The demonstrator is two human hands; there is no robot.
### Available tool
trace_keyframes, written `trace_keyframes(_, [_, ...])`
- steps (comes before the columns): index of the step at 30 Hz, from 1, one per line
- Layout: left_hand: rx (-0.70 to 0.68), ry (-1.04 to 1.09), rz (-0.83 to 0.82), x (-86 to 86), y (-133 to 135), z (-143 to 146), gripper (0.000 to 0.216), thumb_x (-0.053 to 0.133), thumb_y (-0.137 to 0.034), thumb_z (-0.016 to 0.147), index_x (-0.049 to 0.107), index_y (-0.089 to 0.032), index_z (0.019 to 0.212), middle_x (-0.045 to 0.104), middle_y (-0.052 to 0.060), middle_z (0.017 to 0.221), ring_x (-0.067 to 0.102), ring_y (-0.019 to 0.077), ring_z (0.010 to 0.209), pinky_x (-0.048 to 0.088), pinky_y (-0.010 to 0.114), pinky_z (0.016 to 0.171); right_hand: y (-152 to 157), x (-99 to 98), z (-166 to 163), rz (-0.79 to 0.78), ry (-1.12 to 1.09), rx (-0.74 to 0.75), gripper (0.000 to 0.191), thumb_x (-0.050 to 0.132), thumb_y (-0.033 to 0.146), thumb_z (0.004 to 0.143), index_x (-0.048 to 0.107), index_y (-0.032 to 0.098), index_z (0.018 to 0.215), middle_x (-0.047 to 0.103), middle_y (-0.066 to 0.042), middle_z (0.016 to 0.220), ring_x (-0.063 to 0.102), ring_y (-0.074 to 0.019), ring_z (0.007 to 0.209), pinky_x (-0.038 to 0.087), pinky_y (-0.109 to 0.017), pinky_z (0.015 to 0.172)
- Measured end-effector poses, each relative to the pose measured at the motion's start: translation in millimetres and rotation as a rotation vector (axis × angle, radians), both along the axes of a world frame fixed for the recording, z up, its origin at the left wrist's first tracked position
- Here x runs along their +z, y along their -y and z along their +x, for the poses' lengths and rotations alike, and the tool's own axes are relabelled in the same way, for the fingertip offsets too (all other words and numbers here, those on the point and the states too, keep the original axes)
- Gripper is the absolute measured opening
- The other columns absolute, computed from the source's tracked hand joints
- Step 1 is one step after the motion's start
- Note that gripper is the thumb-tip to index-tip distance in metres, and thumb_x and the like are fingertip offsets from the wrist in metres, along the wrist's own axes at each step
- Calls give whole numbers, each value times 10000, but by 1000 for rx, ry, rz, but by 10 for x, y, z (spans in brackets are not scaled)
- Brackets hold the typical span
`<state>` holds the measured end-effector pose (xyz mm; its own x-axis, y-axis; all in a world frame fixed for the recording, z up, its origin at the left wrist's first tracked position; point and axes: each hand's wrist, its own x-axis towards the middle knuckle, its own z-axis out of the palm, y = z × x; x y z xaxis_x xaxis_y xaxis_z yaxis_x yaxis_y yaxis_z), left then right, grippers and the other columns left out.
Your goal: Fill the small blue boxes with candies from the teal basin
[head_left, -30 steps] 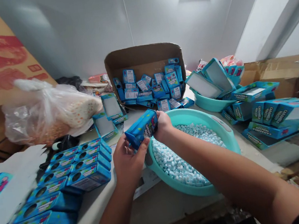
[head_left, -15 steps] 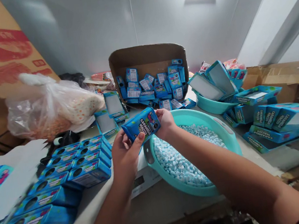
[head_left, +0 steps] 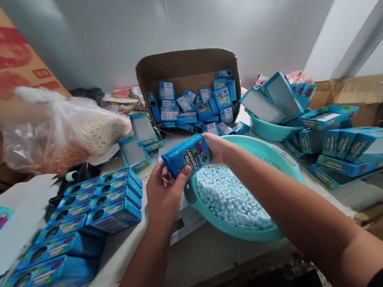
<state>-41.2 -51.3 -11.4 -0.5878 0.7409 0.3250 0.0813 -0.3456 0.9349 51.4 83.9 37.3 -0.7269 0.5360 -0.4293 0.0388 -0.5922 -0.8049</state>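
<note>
Both hands hold one small blue candy box above the near-left rim of a teal basin filled with small pale-blue candies. My left hand grips the box's left end from below, thumb on its front. My right hand closes on its right end. The box's printed face is turned toward me.
Rows of closed blue boxes lie left of my hands. A tipped cardboard carton with several small blue boxes stands behind. Larger blue display cartons and a second teal basin sit right. A plastic bag lies far left.
The box has turned in my hands so its printed face shows toward me, and it has risen slightly. Both hands have kept their grip.
</note>
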Motion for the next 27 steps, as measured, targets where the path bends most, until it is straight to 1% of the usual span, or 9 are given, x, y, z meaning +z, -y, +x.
trace_keyframes(3, [9,-69,-75,11,23,47,436,829,-415,648,656,-174,967,720,23,814,667,172,739,531,283,675,-60,10,122,166,148,51,158,514,249,878,623,139,848,634,-36,589,636,-177,577,586,-348,662])
trace_keyframes(5, [22,-102,-107,17,39,80,440,824,-416,645,656,-172,971,709,23,806,654,171,723,517,271,636,-111,18,203,230,244,124,138,547,226,856,644,133,887,659,-44,607,651,-181,581,594,-362,669])
trace_keyframes(9, [17,-137,-124,13,65,136,453,808,-423,659,652,-178,1006,715,43,873,675,205,790,539,301,663,-203,33,315,251,354,321,176,550,237,854,669,126,923,705,-77,672,687,-195,621,594,-338,641])
trace_keyframes(12, [80,-181,-137,-6,78,158,495,819,-421,644,649,-186,1045,714,52,931,682,227,844,553,320,677,-232,22,343,285,413,454,204,578,280,847,684,120,915,723,-105,722,698,-201,622,582,-310,591])
trace_keyframes(14, [117,-233,-129,-24,82,160,505,822,-421,643,654,-193,1061,712,44,940,681,223,841,559,321,674,-236,7,346,311,458,515,220,582,298,852,692,110,884,730,-133,753,708,-214,626,571,-298,556])
trace_keyframes(16, [118,-279,-110,-48,85,151,497,814,-422,659,663,-198,1076,714,36,931,679,210,813,566,319,674,-238,-8,346,331,492,560,238,565,298,869,696,100,851,732,-152,777,718,-222,644,562,-283,536])
trace_keyframes(18, [105,-316,-92,-84,87,132,506,808,-424,677,669,-203,1110,718,39,959,679,207,827,575,327,708,-246,-22,347,345,507,584,252,547,288,884,697,93,829,733,-159,787,723,-220,663,563,-277,539])
trace_keyframes(23, [95,-477,-78,-181,110,72,523,792,-422,716,667,-230,1186,708,68,1095,676,238,955,573,380,844,-292,-57,361,348,474,635,243,580,304,870,694,94,826,736,-157,792,729,-227,690,595,-327,608])
trace_keyframes(27, [120,-606,-44,-188,133,63,518,782,-399,737,664,-262,1222,706,60,1133,675,243,1002,555,396,907,-307,-69,371,355,432,660,223,563,282,865,696,106,834,741,-135,788,731,-220,712,603,-339,637])
